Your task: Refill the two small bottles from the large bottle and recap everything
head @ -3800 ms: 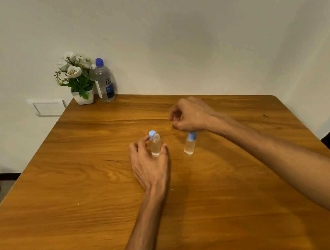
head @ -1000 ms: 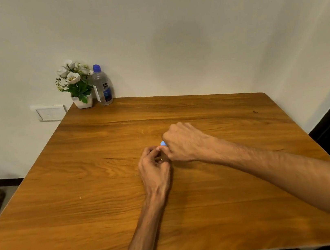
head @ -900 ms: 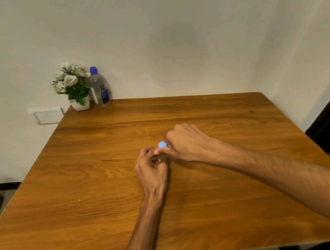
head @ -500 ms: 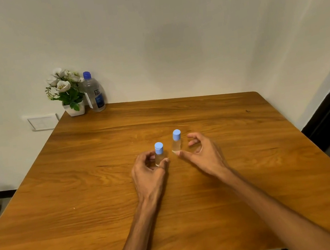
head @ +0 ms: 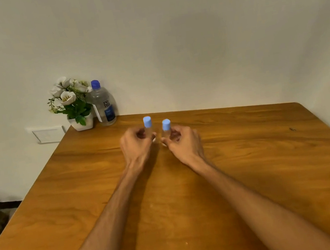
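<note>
Left hand (head: pixel 136 145) grasps one capped small bottle (head: pixel 148 125), right hand (head: pixel 183 141) the other (head: pixel 165 128), mid-tabletop (head: pixel 251 165). Large bottle (head: pixel 104 106) capped at 10 o'clock. Set both upright, apart; release gently.

One view only, from the camera on my head. It looks forward and down across the wooden table (head: pixel 253 176) toward the wall (head: pixel 168 38) behind it. The lens is wide: table edges splay outward and the wall bows. My forearms enter from the bottom edge, so the near part of the table sits close under the camera. The far left corner, with the flower pot (head: pixel 81 123) and large bottle (head: pixel 104 107), lies well away. No second view shares the scene.
</note>
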The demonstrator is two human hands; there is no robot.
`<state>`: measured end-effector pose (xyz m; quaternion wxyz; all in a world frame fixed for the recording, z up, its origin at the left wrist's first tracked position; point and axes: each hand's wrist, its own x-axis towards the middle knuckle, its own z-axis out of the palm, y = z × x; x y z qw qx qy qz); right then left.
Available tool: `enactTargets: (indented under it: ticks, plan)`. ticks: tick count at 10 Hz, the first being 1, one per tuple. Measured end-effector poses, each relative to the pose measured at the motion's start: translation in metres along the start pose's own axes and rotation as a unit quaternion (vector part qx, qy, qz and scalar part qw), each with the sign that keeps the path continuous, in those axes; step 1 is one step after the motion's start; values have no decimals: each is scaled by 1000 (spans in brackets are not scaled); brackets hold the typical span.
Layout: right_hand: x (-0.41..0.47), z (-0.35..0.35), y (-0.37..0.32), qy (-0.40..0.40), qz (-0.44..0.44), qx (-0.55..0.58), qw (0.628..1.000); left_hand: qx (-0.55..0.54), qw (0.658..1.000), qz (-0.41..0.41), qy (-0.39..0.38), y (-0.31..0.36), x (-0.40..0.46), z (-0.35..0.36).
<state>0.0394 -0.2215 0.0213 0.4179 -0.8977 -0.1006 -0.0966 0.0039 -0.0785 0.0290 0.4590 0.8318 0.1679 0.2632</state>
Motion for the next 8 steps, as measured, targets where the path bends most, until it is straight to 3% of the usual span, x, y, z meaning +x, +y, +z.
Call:
enactTargets:
  ticks: [3,6,8]
  plan:
    - [126,78,-29,9,-4,37,999,63,997,-21,45,-41,128,38]
    - [138,90,-13,29,-15,9,999,52,998,25,34,-49,138,49]
    - [133,83,-12,-8,-2,-6,1000,77,996,-17,42,-50,133,47]
